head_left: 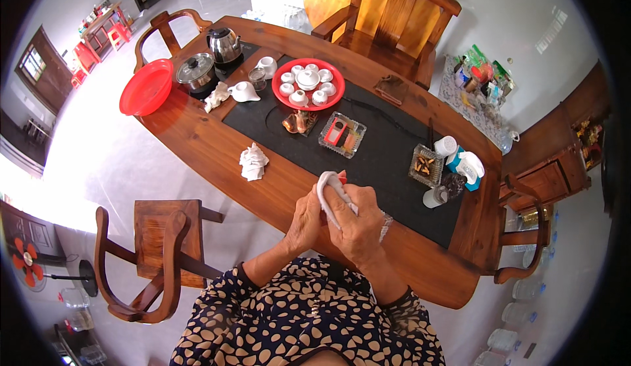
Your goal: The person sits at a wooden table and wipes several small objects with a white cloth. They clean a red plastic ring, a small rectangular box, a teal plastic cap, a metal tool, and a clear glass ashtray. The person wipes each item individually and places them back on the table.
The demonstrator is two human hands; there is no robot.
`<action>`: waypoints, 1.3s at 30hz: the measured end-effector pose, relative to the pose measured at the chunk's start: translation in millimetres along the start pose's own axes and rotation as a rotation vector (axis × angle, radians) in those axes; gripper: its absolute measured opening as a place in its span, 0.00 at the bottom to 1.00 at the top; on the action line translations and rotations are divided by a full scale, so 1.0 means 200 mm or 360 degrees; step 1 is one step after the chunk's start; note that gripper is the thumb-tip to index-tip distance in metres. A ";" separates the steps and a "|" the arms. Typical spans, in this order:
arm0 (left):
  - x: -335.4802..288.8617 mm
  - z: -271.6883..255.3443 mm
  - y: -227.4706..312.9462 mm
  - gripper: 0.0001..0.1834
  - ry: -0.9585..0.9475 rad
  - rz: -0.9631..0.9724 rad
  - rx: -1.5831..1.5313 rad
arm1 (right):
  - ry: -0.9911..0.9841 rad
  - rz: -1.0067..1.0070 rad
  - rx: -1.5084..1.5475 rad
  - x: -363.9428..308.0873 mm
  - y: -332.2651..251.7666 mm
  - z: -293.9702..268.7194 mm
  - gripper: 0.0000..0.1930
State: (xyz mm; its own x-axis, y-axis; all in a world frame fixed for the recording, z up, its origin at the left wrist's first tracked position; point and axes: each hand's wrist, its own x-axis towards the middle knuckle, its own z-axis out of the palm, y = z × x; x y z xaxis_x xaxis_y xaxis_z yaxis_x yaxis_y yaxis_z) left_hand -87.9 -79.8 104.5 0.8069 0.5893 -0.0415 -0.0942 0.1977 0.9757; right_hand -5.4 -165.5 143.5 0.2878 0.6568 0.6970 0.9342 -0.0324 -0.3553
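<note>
Both my hands meet over the near edge of the wooden tea table. My right hand is closed on a white cloth, its fingers pressed into the folds. My left hand is closed beside it, wrapped round a small red object of which only a bit shows past the cloth; its kind is hidden. Ahead of the hands, a square glass ashtray holds a red item. A crumpled white cloth lies to the left on the wood.
A red round tray carries several white teacups and a lidded bowl. At the far left are a kettle, a lidded pot and a red basin. Rightward are another ashtray, a tissue box and a small jar.
</note>
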 end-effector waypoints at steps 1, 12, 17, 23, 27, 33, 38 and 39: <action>0.00 0.00 0.01 0.28 0.0022 0.0005 0.0033 | 0.0010 0.0025 -0.0001 0.01 0.00 0.00 0.19; -0.02 -0.04 0.01 0.24 -0.0171 0.0228 0.0192 | -0.0082 0.0448 -0.0165 0.01 0.14 -0.12 0.22; 0.02 -0.02 -0.04 0.24 -0.0118 0.0451 0.0294 | -0.0169 0.0244 0.0008 0.05 0.06 -0.15 0.21; 0.02 -0.05 0.02 0.25 -0.0197 -0.0056 0.0135 | -0.0194 0.0407 0.0044 -0.02 0.12 -0.13 0.21; 0.04 -0.01 -0.04 0.24 -0.0117 0.0011 -0.0190 | -0.0143 0.0742 0.0365 -0.06 0.12 -0.06 0.16; 0.07 0.01 -0.08 0.23 -0.0038 0.0089 -0.0356 | -0.0110 0.1034 0.0594 -0.09 0.06 0.00 0.09; 0.10 0.00 -0.09 0.22 0.0075 0.0063 -0.0306 | -0.0270 0.0835 0.0470 -0.18 0.05 0.04 0.11; 0.10 0.00 -0.09 0.22 0.0090 -0.0014 -0.0457 | -0.0307 0.0722 0.0423 -0.18 0.03 0.04 0.12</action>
State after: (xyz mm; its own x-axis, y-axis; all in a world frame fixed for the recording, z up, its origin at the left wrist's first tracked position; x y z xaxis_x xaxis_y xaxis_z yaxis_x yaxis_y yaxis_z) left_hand -70.6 -71.0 86.6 0.7753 0.6278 -0.0695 -0.2551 0.4118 0.8749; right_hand -11.7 -184.6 111.1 0.5814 0.7480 0.3201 0.6333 -0.1690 -0.7552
